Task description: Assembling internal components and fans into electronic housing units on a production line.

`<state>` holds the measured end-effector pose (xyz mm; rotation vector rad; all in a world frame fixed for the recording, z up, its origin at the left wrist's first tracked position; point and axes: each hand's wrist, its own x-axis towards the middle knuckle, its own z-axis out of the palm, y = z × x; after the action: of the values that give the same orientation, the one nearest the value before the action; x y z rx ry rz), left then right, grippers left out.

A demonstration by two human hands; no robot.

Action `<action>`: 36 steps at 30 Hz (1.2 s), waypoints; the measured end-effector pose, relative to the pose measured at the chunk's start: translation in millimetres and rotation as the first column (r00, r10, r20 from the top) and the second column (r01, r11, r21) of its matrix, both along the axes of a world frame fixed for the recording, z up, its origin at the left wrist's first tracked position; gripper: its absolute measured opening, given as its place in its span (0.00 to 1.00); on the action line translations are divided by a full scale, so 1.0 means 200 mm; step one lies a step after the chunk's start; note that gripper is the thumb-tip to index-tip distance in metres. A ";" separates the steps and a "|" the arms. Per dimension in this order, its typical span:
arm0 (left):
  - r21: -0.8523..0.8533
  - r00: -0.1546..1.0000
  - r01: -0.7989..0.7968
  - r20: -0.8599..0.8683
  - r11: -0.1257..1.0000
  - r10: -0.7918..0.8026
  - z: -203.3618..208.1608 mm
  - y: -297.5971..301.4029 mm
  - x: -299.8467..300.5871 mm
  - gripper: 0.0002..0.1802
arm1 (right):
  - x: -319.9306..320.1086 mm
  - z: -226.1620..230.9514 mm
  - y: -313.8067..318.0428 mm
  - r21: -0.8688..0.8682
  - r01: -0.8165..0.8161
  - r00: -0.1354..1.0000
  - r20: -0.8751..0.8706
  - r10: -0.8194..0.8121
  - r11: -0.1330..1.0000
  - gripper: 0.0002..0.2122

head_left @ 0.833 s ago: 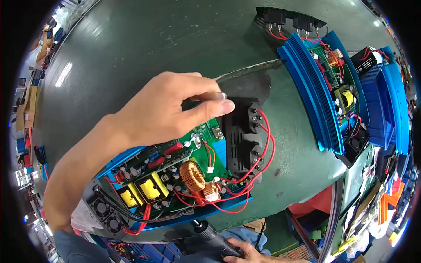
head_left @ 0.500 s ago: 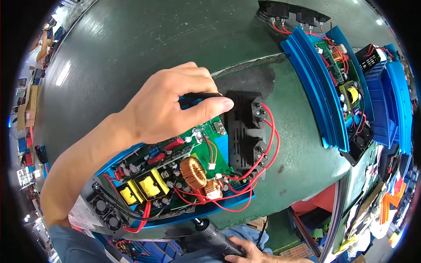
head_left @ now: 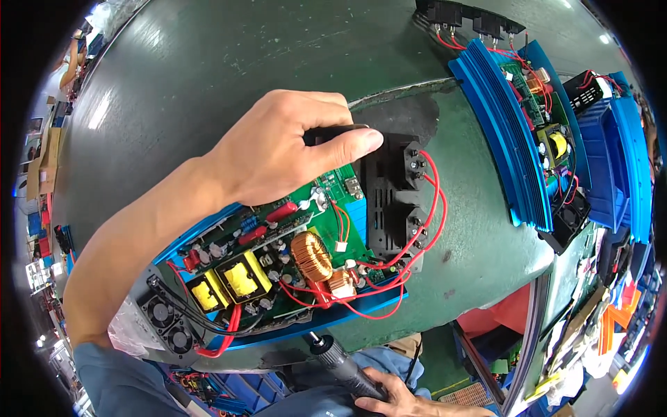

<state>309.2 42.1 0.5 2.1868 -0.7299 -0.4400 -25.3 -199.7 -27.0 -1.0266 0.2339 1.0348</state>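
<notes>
My left hand reaches over an open power unit and pinches the top edge of its black end panel, thumb on the near face. The panel stands at the right end of the blue case, joined to the green circuit board by red wires. The board carries yellow transformers, a copper coil and two small fans at its left end. Low in the view, my right hand grips a black electric screwdriver, its bit pointing up toward the case's near edge without touching it.
The unit lies on a dark green table. At the right stand more blue finned cases with boards and wires, and blue bins. Black panels with red wires lie at the far edge. Cluttered shelves border the table.
My left hand keeps its hold on the black panel, which has shifted only slightly. The right hand with the screwdriver stays low at the near edge.
</notes>
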 end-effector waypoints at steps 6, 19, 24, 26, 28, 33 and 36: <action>0.019 1.000 0.011 0.002 1.000 -0.011 -0.01 -0.02 0.01 0.16 | 0.00 0.03 0.01 -0.032 0.029 0.999 0.015 -0.028 0.999 0.18; -0.015 0.957 -0.150 -0.253 0.989 0.142 0.04 -0.01 -0.02 0.16 | 0.00 0.02 0.00 0.028 0.020 0.998 -0.061 -0.018 0.999 0.17; -0.067 0.987 -0.107 -0.125 0.992 0.098 0.07 0.04 -0.04 0.15 | 0.02 0.02 0.00 0.089 0.025 0.998 -0.059 -0.020 0.996 0.16; -0.067 0.993 -0.101 -0.063 0.993 0.096 0.13 0.09 -0.04 0.15 | -0.01 0.00 0.02 0.080 0.037 0.999 -0.007 -0.036 0.996 0.16; -0.096 0.985 -0.139 0.086 0.986 0.148 0.16 0.13 -0.10 0.13 | -0.02 0.00 0.02 0.079 0.045 0.998 0.043 -0.048 0.996 0.16; 0.285 0.861 -0.252 0.502 0.925 0.079 0.33 0.21 -0.53 0.14 | 0.00 0.00 0.02 -0.008 0.056 0.998 0.024 -0.055 0.998 0.15; 0.462 0.876 -0.427 0.423 0.778 0.229 0.36 0.17 -0.84 0.22 | 0.00 0.00 0.02 0.017 0.034 0.999 -0.010 -0.034 0.999 0.15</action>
<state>140.6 75.7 72.9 2.9218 -0.3918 -0.0677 -25.5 -195.2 -26.9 -0.9988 0.2489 1.0100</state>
